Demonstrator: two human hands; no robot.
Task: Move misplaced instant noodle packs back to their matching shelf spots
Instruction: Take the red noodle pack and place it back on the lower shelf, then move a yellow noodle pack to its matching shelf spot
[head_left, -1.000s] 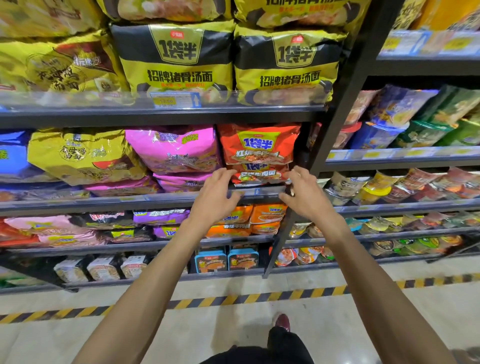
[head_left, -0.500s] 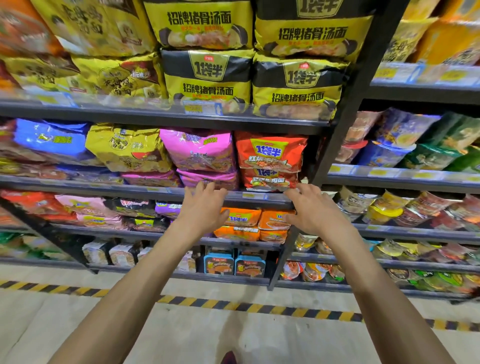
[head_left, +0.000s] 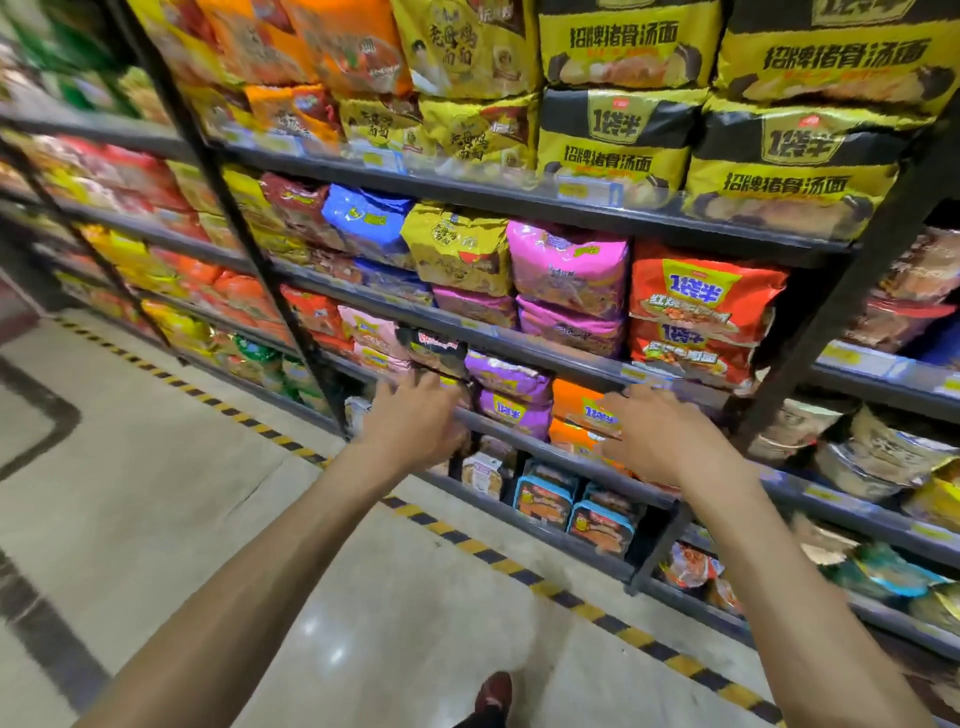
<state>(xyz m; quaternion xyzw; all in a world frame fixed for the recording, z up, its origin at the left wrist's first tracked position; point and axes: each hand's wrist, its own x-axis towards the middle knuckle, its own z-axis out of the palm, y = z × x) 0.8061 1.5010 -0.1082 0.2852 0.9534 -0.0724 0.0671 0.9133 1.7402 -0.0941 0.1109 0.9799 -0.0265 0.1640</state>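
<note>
Far-left shelves are a blur, nothing readable there. The left hand (head_left: 415, 421), fingers spread and empty, covers the lower part of a black pack (head_left: 434, 349) at the front edge of the shelf (head_left: 488, 423), between pink packs (head_left: 371, 332) and two stacked purple packs (head_left: 511, 395). The right hand (head_left: 657, 434), also spread and holding nothing, blocks part of two stacked orange packs (head_left: 579, 410).

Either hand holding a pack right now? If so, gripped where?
Nothing is held. The left hand and right hand are both empty, fingers spread, reaching toward the purple packs and orange packs.
</note>
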